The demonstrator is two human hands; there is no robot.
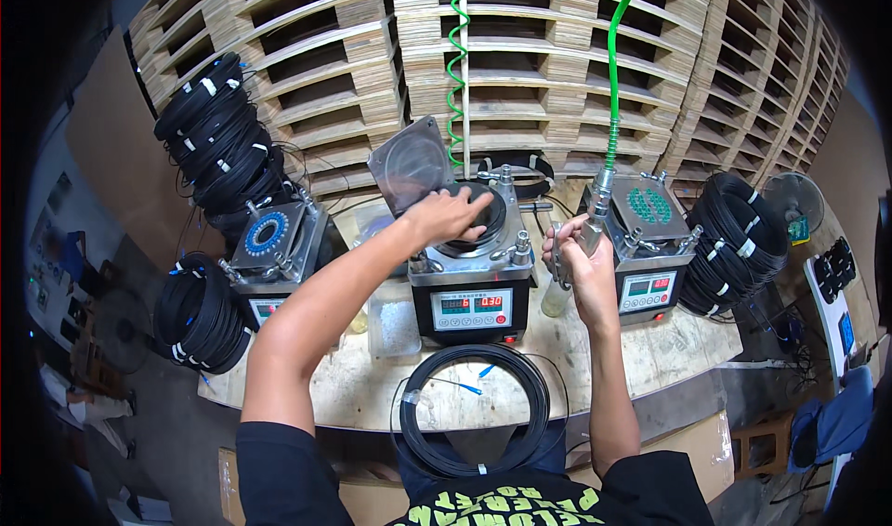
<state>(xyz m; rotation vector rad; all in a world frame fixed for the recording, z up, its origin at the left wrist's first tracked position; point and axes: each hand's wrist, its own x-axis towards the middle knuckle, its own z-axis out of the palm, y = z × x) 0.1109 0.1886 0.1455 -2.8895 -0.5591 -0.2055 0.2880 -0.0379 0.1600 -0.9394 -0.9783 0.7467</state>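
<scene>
On wood bench (692, 340), L hand (444, 217) splays on blk round pad (498, 214), R hand (585, 258) grips silvery tool (592, 237), prob. air gun.

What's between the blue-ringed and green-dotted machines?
In the head view: a clear tub, another machine under the left hand, and the right hand holding a metal tool.

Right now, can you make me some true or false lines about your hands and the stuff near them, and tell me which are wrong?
1. The left hand is over the round black pad of the middle polishing machine. True.
2. A green hose leads to the metal air gun. True.
3. The left hand holds that air gun. False: the right hand does.
4. The black cable coil nearest the person has blue connectors. True.
5. Red crates stand behind the middle polishing machine. False: wooden pallets do.
</scene>
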